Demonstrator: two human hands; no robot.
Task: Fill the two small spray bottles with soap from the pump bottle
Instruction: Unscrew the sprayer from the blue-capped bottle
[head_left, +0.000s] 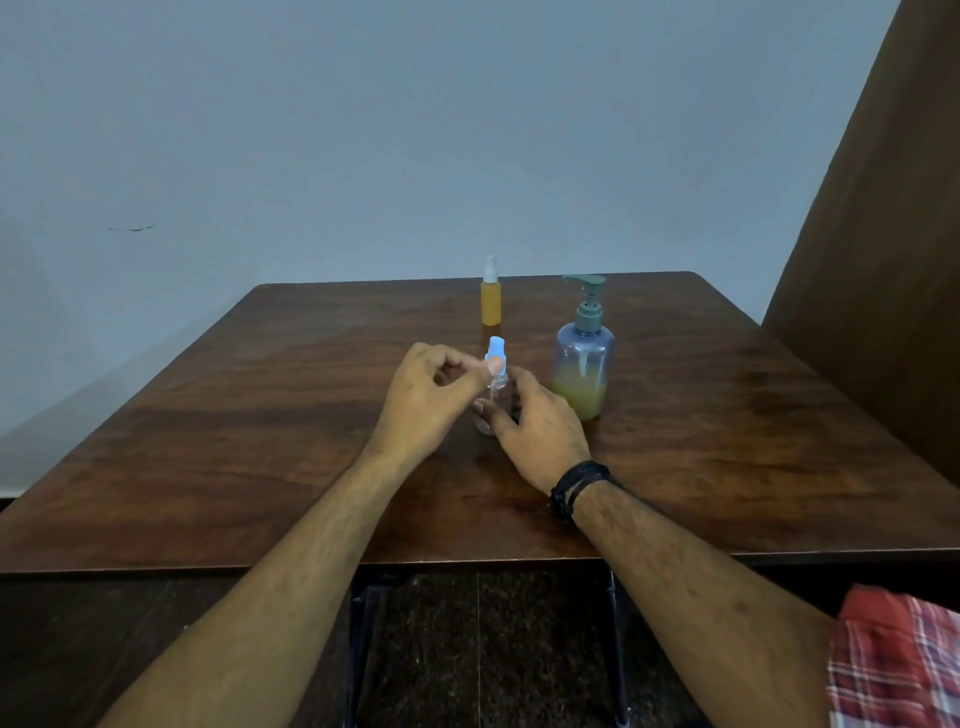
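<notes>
Two hands: I see both meeting over one small bottle near the middle of the table.
Left fingers: my view shows the left hand curled, its thumb and forefinger tips pinching the blue spray cap just below its top.
Right fingers: the right hand wraps loosely round the clear spray bottle from the right, fingers curled about the body, thumb on the near side.
Clear bottle: it stands upright on the table between the two hands; I can see through it and find no colour inside. Whether the cap is screwed on or lifted free of the neck, I cannot tell.
Wrist: a black band circles the right wrist.
Pump bottle: upright just to the right of the right hand, not touching it; yellow soap fills roughly the lower third, grey-green pump head on top with the spout pointing left.
Orange spray bottle: upright farther back, behind the held bottle, white cap on, full of orange liquid.
Table: dark brown wood; all three bottles stand on it.
Sleeve: red plaid cloth at the lower right corner.
</notes>
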